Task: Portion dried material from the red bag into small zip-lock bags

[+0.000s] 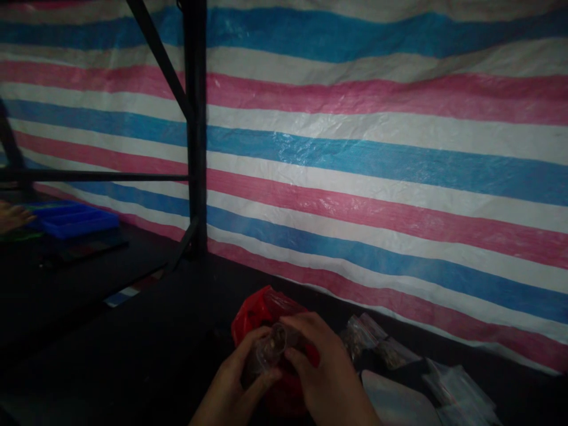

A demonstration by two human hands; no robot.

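Between my two hands is a small clear plastic pouch or cup (270, 349) with small brownish bits inside; the dim light hides which kind it is. My left hand (244, 373) grips its left side with thumb and fingers. On the other side, my right hand (322, 358) pinches the upper right edge. Just behind and below the hands stands a red plastic bag (252, 307), its top open and its contents dark. To the right of my right hand lie clear zip bags (393, 353) with brownish contents.
A pale, round-cornered flat object (394, 399) lies at the lower right beside more clear zip bags (464, 387). Behind the black table rises a striped tarp (377, 177) and a black metal post (197, 130). At far left, another person's hand (13, 218) is near a blue compartment tray (82, 220).
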